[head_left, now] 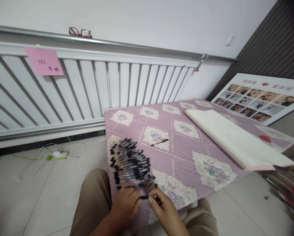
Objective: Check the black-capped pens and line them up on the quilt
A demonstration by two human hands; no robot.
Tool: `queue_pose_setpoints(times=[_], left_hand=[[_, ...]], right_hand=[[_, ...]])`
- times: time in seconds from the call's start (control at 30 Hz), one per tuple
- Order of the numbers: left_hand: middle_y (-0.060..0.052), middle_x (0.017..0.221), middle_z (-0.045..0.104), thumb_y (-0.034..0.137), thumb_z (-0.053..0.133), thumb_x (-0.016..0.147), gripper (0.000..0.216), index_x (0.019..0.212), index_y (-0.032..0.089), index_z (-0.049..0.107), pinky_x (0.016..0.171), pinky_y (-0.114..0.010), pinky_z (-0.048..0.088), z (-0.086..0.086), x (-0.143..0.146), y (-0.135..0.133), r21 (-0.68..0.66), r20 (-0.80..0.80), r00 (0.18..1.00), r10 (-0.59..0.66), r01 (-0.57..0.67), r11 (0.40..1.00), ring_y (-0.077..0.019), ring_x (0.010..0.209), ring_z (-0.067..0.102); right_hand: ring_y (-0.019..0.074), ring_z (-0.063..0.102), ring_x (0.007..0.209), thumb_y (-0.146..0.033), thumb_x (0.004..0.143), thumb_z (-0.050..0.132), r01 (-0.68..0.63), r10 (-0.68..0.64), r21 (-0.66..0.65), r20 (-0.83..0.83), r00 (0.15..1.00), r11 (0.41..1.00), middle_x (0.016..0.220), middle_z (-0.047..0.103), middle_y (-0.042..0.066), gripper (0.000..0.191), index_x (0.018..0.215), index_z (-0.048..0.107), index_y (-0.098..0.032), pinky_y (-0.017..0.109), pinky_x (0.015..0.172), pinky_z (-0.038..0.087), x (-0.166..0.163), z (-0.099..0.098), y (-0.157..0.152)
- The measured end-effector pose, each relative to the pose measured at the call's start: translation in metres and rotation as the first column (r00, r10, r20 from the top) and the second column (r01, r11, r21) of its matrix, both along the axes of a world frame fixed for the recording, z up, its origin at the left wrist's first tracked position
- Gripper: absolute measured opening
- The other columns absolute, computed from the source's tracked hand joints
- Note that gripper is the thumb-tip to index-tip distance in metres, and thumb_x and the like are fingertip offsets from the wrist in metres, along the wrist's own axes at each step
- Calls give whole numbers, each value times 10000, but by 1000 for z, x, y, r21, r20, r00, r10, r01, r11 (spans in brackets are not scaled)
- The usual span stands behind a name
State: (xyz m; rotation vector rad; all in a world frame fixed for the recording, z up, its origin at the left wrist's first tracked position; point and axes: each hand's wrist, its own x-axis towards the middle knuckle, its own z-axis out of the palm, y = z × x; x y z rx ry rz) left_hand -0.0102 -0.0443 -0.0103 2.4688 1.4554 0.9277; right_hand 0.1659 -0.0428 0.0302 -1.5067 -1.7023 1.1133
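Observation:
Between my two hands, at the near edge of the table, is a pen [144, 197] with a black grip. My left hand [126, 204] is closed round one end of it, and the fingers of my right hand [161, 204] pinch the other end. Just beyond my hands, a pile of clear pens with black caps [129, 164] lies in a rough stack, mostly side by side. One pen [129, 186] lies a little apart at the near side of the pile. Another single pen [159, 142] lies alone further back.
A purple flowered cloth [161, 127] covers the table. Folded cream sheet material [225, 137] lies at the right, beside a photo board [257, 98]. A white radiator [127, 82] runs behind. On the floor at left sits a power strip [57, 155] with cables. Glasses [80, 33] rest on the pipe.

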Motion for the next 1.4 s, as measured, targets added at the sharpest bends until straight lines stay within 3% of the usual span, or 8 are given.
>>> queue_pose_setpoints(times=[0.13,0.33,0.47,0.57,0.73,0.93,1.2,1.4], left_hand=[[-8,696,576,274,352,918,252,812,226,576,586,-304,343,1,0,1,17,1,1000,-8,8,1000,-176,638,514],[-12,688,574,279,356,911,260,764,226,563,587,-306,351,2,0,0,7,-11,1000,10,-10,1000,-178,640,516],[-9,692,581,276,371,904,235,797,228,575,581,-308,353,2,0,0,7,-5,1000,7,-7,1000,-181,635,521],[-12,704,588,274,374,899,228,809,227,579,583,-307,355,2,-1,1,9,1,1000,4,-4,1000,-183,641,527],[-6,696,588,277,375,903,233,786,231,571,577,-302,350,3,-1,1,-2,-4,1000,5,-5,1000,-179,633,529],[-8,694,587,277,385,895,219,817,234,585,567,-297,356,4,-1,1,12,5,1000,18,-18,1000,-178,630,529],[-7,701,589,286,396,890,199,816,236,574,580,-296,361,-1,-1,2,9,2,1000,19,-19,1000,-182,641,535],[-13,717,591,272,397,895,202,826,227,582,599,-305,380,-3,-1,3,-18,17,1000,18,-18,1000,-190,659,543]], right_hand=[[150,533,708,-268,746,545,37,-37,4,-67,997,999,762,559,-9,160,892,557,-205,236,661,432,1,0,1],[145,492,623,-364,821,487,36,-36,35,19,999,999,624,511,-18,250,630,505,-203,235,591,395,1,-2,1],[152,528,680,-280,768,526,18,-18,14,-37,999,1000,716,560,-10,97,808,576,-207,240,639,423,2,-1,1],[155,535,696,-274,736,555,44,-43,10,-64,997,999,744,562,-12,173,894,579,-209,245,651,432,2,0,1],[143,481,612,-376,816,482,49,-49,10,-3,999,999,617,494,-25,243,649,517,-203,234,578,387,0,1,0],[149,533,663,-301,749,544,46,-48,-20,-102,994,999,696,566,-15,117,802,590,-209,234,618,429,2,2,1],[145,504,630,-414,782,524,65,-69,-31,-120,990,997,638,518,-25,226,722,582,-205,239,603,413,1,1,2],[134,475,594,-466,753,575,165,-196,-133,-277,941,977,642,503,-35,274,834,589,-205,231,556,391,11,-6,2]])
